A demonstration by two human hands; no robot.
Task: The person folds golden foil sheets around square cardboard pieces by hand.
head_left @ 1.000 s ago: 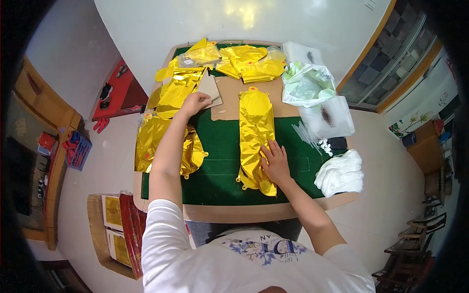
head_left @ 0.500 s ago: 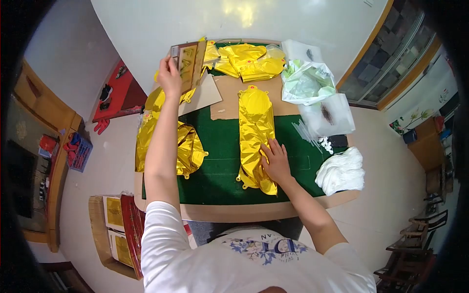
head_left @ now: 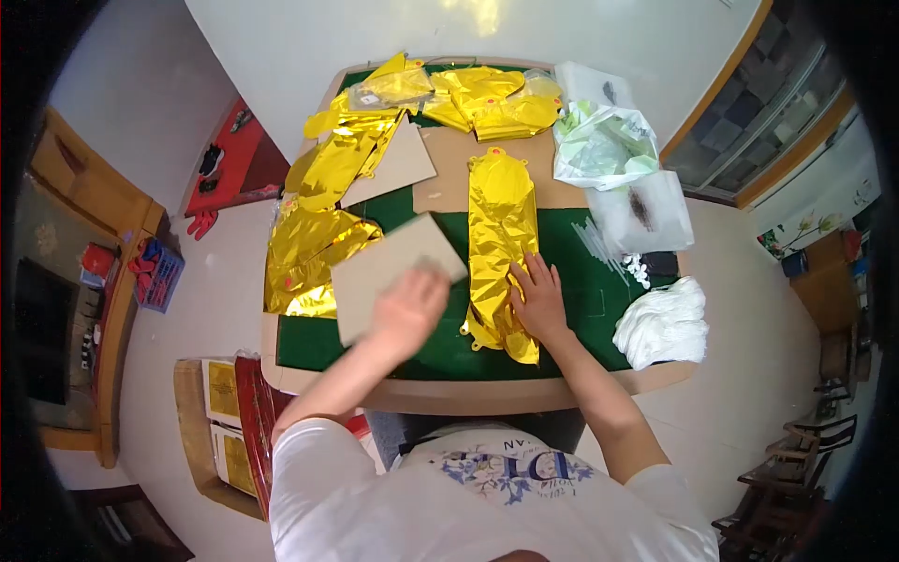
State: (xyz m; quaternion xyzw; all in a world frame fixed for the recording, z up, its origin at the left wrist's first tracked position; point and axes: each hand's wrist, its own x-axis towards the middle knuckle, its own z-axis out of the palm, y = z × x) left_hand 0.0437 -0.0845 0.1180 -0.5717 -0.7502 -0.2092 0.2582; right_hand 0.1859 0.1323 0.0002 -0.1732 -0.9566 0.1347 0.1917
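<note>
My left hand [head_left: 412, 302], blurred by motion, grips a brown cardboard sheet [head_left: 370, 273] whose plain side faces up, over the left middle of the table. Fingers spread, my right hand [head_left: 538, 295] lies flat on the lower right part of a flat gold foil balloon [head_left: 501, 220] with small tabs along its edges. More gold foil balloons [head_left: 342, 169] lie crumpled at the left, partly covered by the sheet. Behind them rests a pale board [head_left: 398, 167].
Further gold foil [head_left: 501, 103] lies at the table's far edge. A plastic bag [head_left: 609, 145], a clear package [head_left: 641, 211], thin white sticks [head_left: 599, 244], a black item [head_left: 662, 264] and a white string bundle [head_left: 660, 323] line the right. An open carton [head_left: 192, 412] stands on the floor.
My left hand has brought the cardboard sheet from the far left down toward me, its printed side no longer showing. My right hand stays on the foil balloon. The view has shifted slightly.
</note>
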